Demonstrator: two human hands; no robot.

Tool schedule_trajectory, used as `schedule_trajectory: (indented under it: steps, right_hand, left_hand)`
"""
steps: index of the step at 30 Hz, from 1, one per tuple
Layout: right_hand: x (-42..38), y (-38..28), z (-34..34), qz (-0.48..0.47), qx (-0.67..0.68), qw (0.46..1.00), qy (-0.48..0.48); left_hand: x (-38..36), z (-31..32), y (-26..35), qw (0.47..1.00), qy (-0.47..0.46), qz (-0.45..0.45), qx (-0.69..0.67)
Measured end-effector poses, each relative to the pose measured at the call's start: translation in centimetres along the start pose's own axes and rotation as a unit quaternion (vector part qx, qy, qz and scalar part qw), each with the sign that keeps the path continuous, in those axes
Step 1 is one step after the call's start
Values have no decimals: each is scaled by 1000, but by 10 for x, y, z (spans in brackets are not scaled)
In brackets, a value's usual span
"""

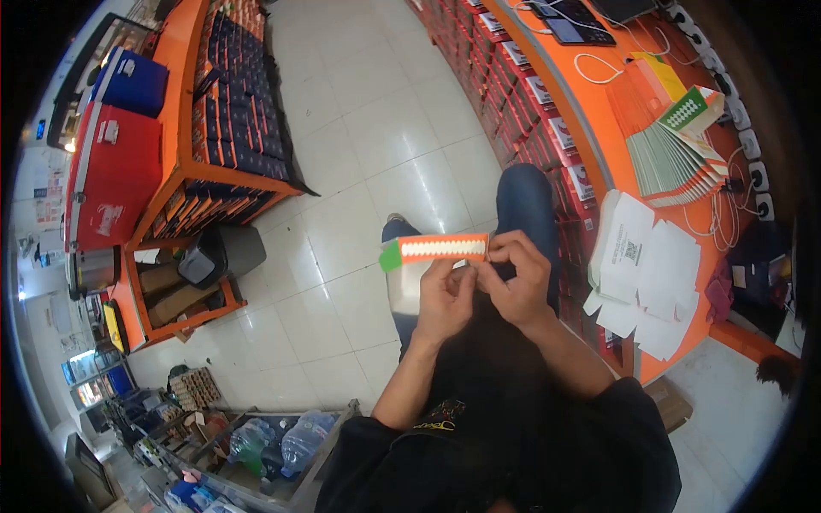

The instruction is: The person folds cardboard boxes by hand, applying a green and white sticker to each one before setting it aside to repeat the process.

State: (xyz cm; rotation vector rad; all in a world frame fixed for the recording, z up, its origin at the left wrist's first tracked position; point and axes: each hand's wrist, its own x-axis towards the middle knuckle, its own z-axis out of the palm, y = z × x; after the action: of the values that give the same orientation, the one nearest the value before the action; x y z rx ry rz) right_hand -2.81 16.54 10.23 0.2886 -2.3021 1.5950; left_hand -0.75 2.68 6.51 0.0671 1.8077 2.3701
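Note:
In front of my lap is a small printed carton [445, 249], orange with a row of white zigzag shapes and a green flap at its left end. My left hand [445, 301] is closed on its lower edge, thumb and fingers pinched together. At the carton's right end, my right hand [520, 278] is closed too, its fingertips pinching the corner close beside the left fingers. The fingers hide part of the lower right edge. A pale flat surface [405, 292] shows just below the carton.
On the orange counter at right lie fanned flat cartons [676, 154], opened white boxes [646, 269], white cables [727, 214] and a tablet [571, 21]. Red boxes [513, 94] are stacked beneath. An orange shelf [175, 128] with dark boxes and a grey bin [224, 256] stand left.

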Motion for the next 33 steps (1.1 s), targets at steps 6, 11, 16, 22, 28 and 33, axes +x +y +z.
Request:
schedule_trajectory:
  steps: [6,11,16,22,28,33]
  right_hand:
    - [-5,33,-5,-85,-74,990,80]
    - [-30,48,9,-59,-93,987,117]
    - [-60,56,-25,275,91,952,-99]
    - [-67,49,-54,376,103,895,-218]
    - [-78,66,-63,396,133,897,-142]
    - [-61,55,-64,367,134,906,-165]
  left_hand:
    - [14,-4,37,979,95,-27,-181]
    - [37,-1,42,968,181,-101,-142]
    - [29,11,34,963,-13,42,265]
    - [-11,20,-17,904,-234,-73,350]
    - [-24,-1,-59,943,-159,-294,-13]
    - [-20,-3,-64,940,-82,-318,-94]
